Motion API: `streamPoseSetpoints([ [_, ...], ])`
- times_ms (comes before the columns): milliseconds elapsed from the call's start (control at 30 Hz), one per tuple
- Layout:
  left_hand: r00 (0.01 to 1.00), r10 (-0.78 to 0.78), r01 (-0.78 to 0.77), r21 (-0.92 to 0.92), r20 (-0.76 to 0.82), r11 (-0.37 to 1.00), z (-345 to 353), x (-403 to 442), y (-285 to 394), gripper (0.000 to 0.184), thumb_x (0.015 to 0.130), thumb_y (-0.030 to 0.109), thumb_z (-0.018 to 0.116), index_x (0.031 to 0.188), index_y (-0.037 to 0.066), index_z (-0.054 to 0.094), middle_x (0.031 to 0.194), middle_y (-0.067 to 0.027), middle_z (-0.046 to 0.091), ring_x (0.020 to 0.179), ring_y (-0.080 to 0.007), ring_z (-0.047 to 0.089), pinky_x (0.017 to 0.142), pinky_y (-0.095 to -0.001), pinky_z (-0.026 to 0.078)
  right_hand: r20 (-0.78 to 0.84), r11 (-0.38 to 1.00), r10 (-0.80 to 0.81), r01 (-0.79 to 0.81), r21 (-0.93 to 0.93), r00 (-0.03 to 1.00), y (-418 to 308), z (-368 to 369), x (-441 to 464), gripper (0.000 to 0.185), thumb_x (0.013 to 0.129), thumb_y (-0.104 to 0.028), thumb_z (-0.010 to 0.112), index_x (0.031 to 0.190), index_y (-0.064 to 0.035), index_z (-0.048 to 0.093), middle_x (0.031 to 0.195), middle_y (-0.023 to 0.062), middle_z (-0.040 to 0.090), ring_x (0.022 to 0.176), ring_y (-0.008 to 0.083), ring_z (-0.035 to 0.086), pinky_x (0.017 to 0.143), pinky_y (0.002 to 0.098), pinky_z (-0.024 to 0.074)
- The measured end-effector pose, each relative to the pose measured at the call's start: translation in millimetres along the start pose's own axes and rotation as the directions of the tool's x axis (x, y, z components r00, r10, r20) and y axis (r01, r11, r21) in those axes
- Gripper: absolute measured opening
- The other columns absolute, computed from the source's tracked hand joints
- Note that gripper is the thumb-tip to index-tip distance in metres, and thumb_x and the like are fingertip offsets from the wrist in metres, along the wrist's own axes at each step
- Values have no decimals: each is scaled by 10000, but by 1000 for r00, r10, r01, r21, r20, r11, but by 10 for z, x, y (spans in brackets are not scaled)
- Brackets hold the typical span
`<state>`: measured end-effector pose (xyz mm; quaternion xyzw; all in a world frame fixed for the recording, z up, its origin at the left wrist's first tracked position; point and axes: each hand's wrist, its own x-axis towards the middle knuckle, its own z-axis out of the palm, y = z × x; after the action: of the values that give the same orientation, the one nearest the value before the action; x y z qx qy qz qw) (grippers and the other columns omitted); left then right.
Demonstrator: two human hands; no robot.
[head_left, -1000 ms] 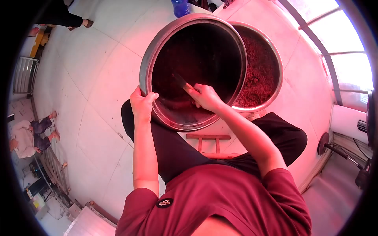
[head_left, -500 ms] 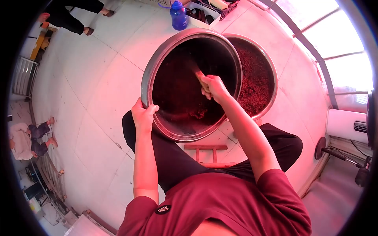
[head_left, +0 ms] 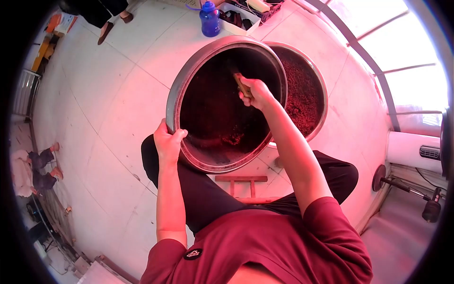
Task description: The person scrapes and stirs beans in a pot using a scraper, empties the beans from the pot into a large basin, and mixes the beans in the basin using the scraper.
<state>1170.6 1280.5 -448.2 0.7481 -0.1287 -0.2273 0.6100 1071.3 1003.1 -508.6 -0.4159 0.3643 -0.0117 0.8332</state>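
A large round metal pot is tilted over my lap, its dark inside facing me. My left hand grips its left rim, thumb over the edge. Inside the opening my right hand is closed round the wooden handle of a brush-like tool; the tool's dark end is hard to make out. A small heap of reddish bits lies in the lower part of the pot. Behind it on the right, partly covered, stands a wide round basin holding reddish granular material.
A blue bottle and a white box stand beyond the pot. A low wooden stool is between my legs. One person's legs are at the upper left, another person at the far left. A black-ended stand is at right.
My right hand has moved up and right inside the pot with the tool. The reddish heap has come into view low in the pot. The person at the upper left has stepped.
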Motion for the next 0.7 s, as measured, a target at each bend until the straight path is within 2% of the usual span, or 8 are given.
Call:
streamPoseSetpoints([
  [100, 1000, -13, 13, 8, -12, 1000, -2, 3, -9, 255, 618, -45, 577, 872, -26, 579, 744, 21, 535, 662, -76, 478, 650, -219, 408, -80, 985, 167, -164, 47, 983, 275, -121, -224, 272, 890, -343, 492, 825, -83, 534, 589, 54, 488, 457, 150, 441, 374, 272, 312],
  [167, 999, -5, 6, 23, -35, 1000, -7, 16, -5, 262, 616, -45, 576, 877, -27, 577, 734, 26, 520, 654, -73, 466, 642, -215, 403, -32, 932, 334, -335, -136, 942, 608, -231, -555, 296, 865, -364, 533, 753, -91, 550, 574, 52, 485, 441, 153, 441, 354, 277, 302],
  [233, 999, 8, -6, 33, -43, 999, 14, 16, 1, 225, 614, -29, 584, 837, -16, 553, 700, 26, 495, 630, -72, 447, 618, -216, 395, -102, 893, 366, -380, -243, 925, 921, -280, -842, 320, 845, -378, 561, 691, -97, 554, 556, 53, 488, 409, 157, 435, 347, 287, 307],
  [333, 999, 27, -25, 46, -39, 999, 32, -11, 33, 170, 612, 1, 599, 755, 6, 507, 646, 23, 458, 594, -73, 419, 580, -219, 384, -175, 932, 277, -308, -190, 945, 847, -439, -927, 273, 895, -341, 479, 772, -105, 539, 553, 24, 474, 414, 133, 426, 361, 260, 305],
  [367, 999, 35, -33, 53, -35, 998, 46, -27, 65, 174, 613, -1, 598, 761, 5, 508, 649, 25, 456, 597, -72, 419, 581, -218, 383, -175, 975, 168, -189, -113, 970, 777, -490, -836, 266, 907, -335, 455, 794, -105, 524, 567, 39, 490, 424, 139, 431, 368, 265, 308],
  [500, 999, 42, -42, 70, 5, 997, 65, -45, 113, 288, 615, -33, 576, 903, -22, 575, 727, 31, 500, 650, -69, 447, 644, -204, 390, -159, 991, 60, -40, 126, 985, 418, -676, -320, 227, 911, -333, 439, 861, -124, 510, 595, 57, 504, 455, 163, 445, 391, 270, 340],
  [600, 999, 26, -27, 46, 24, 999, 36, -40, 72, 301, 618, -33, 573, 919, -24, 577, 735, 33, 499, 663, -65, 451, 654, -202, 392, -230, 923, 270, -183, 340, 935, 611, -626, -205, 184, 918, -309, 419, 865, -163, 518, 586, 47, 487, 449, 159, 440, 373, 254, 319],
  [700, 998, 47, -46, 26, -50, 999, 61, -28, 54, 184, 617, -12, 592, 785, 6, 519, 652, 40, 431, 598, -57, 399, 578, -202, 372, -199, 816, 500, -381, 435, 843, 1057, -621, -416, 185, 922, -317, 398, 862, -195, 523, 567, 31, 466, 428, 147, 415, 357, 244, 309],
])
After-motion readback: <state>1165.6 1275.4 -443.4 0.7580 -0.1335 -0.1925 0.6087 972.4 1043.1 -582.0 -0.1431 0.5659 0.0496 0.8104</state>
